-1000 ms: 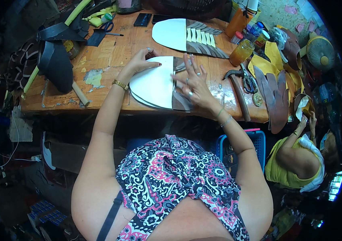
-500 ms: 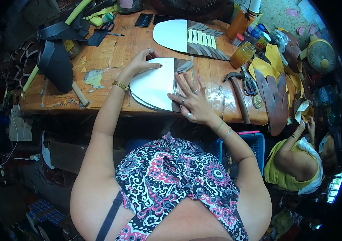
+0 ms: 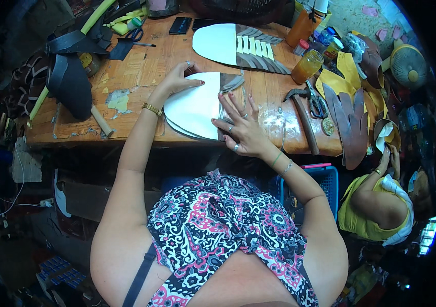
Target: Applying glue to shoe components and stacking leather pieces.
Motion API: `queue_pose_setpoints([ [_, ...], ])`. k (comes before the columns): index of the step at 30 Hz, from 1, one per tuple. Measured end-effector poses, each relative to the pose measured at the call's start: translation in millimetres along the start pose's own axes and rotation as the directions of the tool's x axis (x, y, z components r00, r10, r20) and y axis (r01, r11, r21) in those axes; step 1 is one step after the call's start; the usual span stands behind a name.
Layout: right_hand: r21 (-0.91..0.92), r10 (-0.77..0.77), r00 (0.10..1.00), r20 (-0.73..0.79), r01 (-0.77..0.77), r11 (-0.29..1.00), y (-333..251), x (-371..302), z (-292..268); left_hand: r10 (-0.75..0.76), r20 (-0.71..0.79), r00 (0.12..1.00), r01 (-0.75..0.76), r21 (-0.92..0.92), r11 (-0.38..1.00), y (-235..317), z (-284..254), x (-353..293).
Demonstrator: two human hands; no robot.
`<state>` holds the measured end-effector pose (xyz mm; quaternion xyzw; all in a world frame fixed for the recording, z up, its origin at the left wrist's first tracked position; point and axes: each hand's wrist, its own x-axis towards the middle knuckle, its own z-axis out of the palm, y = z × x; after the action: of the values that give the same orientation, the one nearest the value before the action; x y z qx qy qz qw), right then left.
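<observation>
A stack of white round-ended sheets (image 3: 193, 110) lies near the table's front edge, its layers slightly fanned at the near side. Grey-brown strips (image 3: 231, 82) stick out from its straight right side. My left hand (image 3: 179, 79) holds the stack's far left edge, thumb on top and the other fingers curled beyond the edge, partly hidden. Over the right side my right hand (image 3: 244, 132) is open, fingers spread and fingertips on the strips and the sheet's border. Farther back lies a similar white piece (image 3: 214, 45) with grey strips and pale yellow tabs fanned out.
To the right are a hammer (image 3: 306, 123), scissors (image 3: 318, 105), a jar of amber liquid (image 3: 307, 69) and brown leather pieces (image 3: 348, 128). Black curved pieces (image 3: 69, 87) and a wooden handle (image 3: 101, 121) lie left. Another person (image 3: 376, 202) works at the far right; a blue basket (image 3: 325, 187) stands below the table.
My right hand has shifted very slightly left over the strips. The whole view has moved a little. My left hand keeps its place on the stack.
</observation>
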<state>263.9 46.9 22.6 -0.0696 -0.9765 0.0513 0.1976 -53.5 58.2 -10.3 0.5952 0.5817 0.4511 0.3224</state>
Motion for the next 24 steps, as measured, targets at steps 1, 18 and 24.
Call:
queue_pose_setpoints([
  [1, 0.0, 0.0, 1.0, 0.0, 0.0, 1.0, 5.0, 1.0, -2.5, 0.003, 0.005, 1.0, -0.003, -0.005, 1.0, 1.5, -0.6, -0.6],
  [18, 0.061, 0.147, 0.989, 0.019, -0.148, 0.987, 25.6, -3.2, -0.5, -0.008, -0.013, 1.0, 0.009, 0.053, 0.999, 8.2, -0.5, -4.0],
  [24, 0.334, 0.287, 0.89, -0.354, -0.166, 0.928, 64.9, -26.7, -19.8, 0.011, -0.053, 0.999, -0.008, 0.057, 0.998, 14.8, -5.4, 3.8],
])
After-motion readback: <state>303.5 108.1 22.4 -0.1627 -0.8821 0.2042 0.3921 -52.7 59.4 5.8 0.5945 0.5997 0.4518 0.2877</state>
